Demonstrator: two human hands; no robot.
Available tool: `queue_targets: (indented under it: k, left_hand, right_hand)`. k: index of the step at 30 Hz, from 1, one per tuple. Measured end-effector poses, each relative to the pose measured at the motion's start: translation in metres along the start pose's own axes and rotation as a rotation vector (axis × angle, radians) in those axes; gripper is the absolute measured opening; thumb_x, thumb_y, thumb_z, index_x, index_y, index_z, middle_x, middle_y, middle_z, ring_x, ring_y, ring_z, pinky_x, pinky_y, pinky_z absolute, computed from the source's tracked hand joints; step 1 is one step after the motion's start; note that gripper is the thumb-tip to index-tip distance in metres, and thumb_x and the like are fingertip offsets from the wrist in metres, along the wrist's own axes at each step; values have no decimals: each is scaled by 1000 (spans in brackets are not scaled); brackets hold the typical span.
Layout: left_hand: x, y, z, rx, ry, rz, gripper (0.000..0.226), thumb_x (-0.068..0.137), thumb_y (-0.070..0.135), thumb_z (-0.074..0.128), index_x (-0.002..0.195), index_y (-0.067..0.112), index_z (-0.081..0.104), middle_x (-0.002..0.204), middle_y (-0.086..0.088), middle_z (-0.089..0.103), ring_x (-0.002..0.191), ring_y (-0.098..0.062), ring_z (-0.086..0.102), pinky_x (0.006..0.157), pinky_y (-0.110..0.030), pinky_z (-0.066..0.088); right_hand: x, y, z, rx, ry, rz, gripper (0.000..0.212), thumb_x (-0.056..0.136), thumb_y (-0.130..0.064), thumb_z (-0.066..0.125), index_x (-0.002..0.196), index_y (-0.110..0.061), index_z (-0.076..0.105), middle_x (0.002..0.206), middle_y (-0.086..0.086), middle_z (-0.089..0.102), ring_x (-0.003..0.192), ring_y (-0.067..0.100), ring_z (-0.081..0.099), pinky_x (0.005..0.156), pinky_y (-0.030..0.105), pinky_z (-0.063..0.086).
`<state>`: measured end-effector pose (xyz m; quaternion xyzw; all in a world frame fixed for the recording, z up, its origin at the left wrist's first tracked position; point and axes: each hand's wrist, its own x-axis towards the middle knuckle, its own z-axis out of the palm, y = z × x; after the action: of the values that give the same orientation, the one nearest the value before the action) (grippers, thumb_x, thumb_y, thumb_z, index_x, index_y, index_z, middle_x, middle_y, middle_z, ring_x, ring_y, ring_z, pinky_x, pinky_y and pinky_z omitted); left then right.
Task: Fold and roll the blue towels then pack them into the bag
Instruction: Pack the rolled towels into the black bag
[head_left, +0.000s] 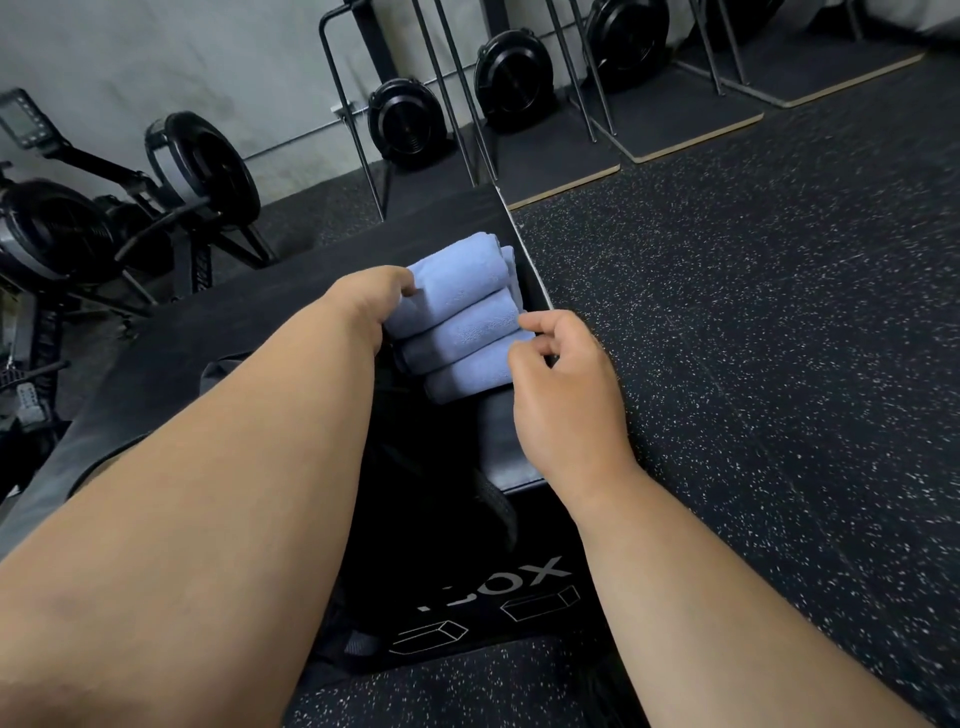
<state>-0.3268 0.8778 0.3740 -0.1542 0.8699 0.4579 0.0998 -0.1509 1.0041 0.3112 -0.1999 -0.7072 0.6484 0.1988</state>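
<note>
Four rolled blue towels lie side by side in a row, touching one another, on top of a black box that stands on the speckled rubber floor; a further fold of blue cloth shows at the far right end of the row. The left hand grips the left ends of the rolls, its fingers curled around the farthest one. The right hand is at the right ends, its fingers curled and pinching the edge of a nearer roll. A dark bag lies on the box just beside the towels, mostly hidden under the left forearm, and I cannot tell whether it is unzipped. White lettering and box outlines are printed on the near face of the box. Rowing machines stand by the grey wall at left, and more stand upright farther back.
</note>
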Motion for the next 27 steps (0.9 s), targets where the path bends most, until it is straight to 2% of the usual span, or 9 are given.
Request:
queue_targets:
  k: [4,9,13,16,17,19,21,24,27]
  left_hand:
    - [-2,-3,2,-9,-18,-1,23,87,34,67,96,13,66,98,-15,71,90,-32,67,71,-39,50]
    - [7,-8,-4,-93,41,-21,38,64,32,74,98,13,74,95,-17,76,83,-35,73,74,-43,58]
    - [5,-9,-9,-159,58,9,41,57,28,73,94,10,77,91,-16,76,79,-35,73,76,-49,61]
    - [-10,-8,-19,-244,41,53,38,57,26,76,93,13,76,90,-16,75,77,-32,71,75,-44,61]
    - [-16,-9,-22,-270,28,69,34,61,25,78,94,15,76,92,-14,76,76,-31,72,72,-40,61]
    - [-30,-12,-31,-327,9,98,30,70,22,77,99,17,74,96,-9,77,81,-25,75,68,-34,61]
    - [-44,-18,-41,-374,-46,110,43,64,22,77,107,15,75,105,-9,78,88,-23,76,68,-34,61]
    - [-69,-31,-56,-400,-88,104,55,63,19,76,117,7,74,111,-14,78,89,-26,75,66,-34,60]
    - [-96,-46,-65,-386,-126,97,43,78,11,73,118,-2,74,105,-15,78,90,-27,76,69,-35,61]
  right_hand:
    - [1,1,1,-3,-5,-14,39,80,-40,49,115,-37,65,105,-11,65,101,13,61,95,44,51]
    - [1,2,1,-2,-26,-2,38,80,-40,49,115,-38,64,108,-12,64,101,13,61,95,44,51]
    - [1,3,4,-4,-41,17,38,79,-41,48,114,-41,62,108,-13,64,97,17,63,91,47,53]
    - [1,5,9,30,-61,70,42,77,-44,49,118,-41,61,96,-15,67,91,18,66,89,50,56]
    - [1,5,11,63,-85,114,45,78,-47,51,121,-40,61,93,-17,68,91,15,68,90,49,56]
    - [-1,4,16,182,-166,268,54,82,-60,58,129,-34,60,109,-14,69,98,15,71,97,48,56]
    - [-5,-1,20,351,-271,396,46,94,-61,61,129,-33,57,121,-4,66,103,21,72,101,46,55]
    - [-9,-10,23,600,-341,449,34,100,-59,58,125,-36,60,127,3,68,107,27,74,105,46,52]
    - [-12,-15,26,830,-337,440,42,101,-54,59,133,-27,66,125,2,76,115,25,74,106,50,52]
